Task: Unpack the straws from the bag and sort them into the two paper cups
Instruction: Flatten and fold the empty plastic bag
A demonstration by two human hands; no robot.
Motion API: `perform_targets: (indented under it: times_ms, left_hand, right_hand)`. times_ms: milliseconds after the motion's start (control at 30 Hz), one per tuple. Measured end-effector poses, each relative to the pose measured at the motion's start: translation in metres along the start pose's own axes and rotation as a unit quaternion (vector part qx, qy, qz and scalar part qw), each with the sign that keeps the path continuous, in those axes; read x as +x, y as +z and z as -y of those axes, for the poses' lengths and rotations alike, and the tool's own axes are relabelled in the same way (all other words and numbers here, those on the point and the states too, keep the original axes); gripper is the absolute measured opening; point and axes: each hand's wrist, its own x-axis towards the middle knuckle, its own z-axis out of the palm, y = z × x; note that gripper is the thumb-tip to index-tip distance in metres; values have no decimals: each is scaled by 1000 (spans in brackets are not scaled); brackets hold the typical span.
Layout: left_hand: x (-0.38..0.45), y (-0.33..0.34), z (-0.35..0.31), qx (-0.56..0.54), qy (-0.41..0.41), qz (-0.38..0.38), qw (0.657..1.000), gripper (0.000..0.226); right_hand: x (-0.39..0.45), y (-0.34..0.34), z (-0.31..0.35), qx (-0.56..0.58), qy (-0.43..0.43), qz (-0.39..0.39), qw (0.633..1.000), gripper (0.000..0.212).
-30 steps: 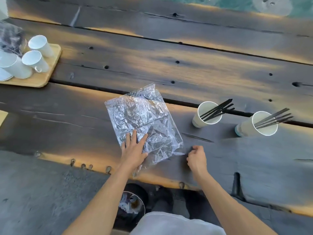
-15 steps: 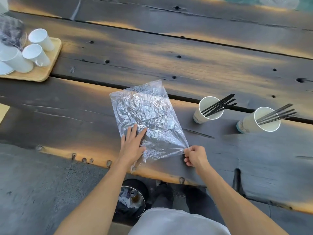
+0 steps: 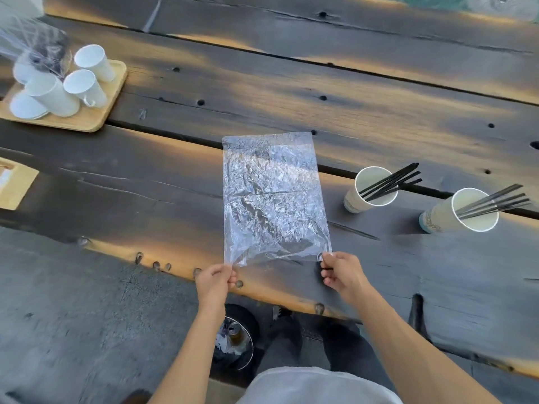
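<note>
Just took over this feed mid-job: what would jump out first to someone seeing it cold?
The crinkled clear bag, stretched flat mid-table, pinched at its near corners by the left hand and right hand. To its right stand two paper cups, each holding black straws. Far left, a wooden tray carries white mugs.

Bare forearms, light top [image 3: 315, 386], dark trousers [image 3: 344, 348] (shoes dark too).

left hand [image 3: 214, 282] off bag [image 3: 272, 199], now pinching near corner; bag straightened, smoothed
</note>
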Motion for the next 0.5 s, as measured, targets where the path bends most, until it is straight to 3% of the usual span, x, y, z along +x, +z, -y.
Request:
perform_targets:
  times_ms: [133,333,500]
  left_hand:
    - [2,-4,3,6,0,-5,1000,8]
    - [6,-5,6,-14,-81,18,996,6]
    - [8,-3,11,186,-31,-14,982,9]
  right_hand:
    - [-1,-9,3,-50,-14,-8,999,24]
    - [0,-13,-2,-93,-7,-16,996,24]
    - [1,-20,-6,-173,8,-18,985,19]
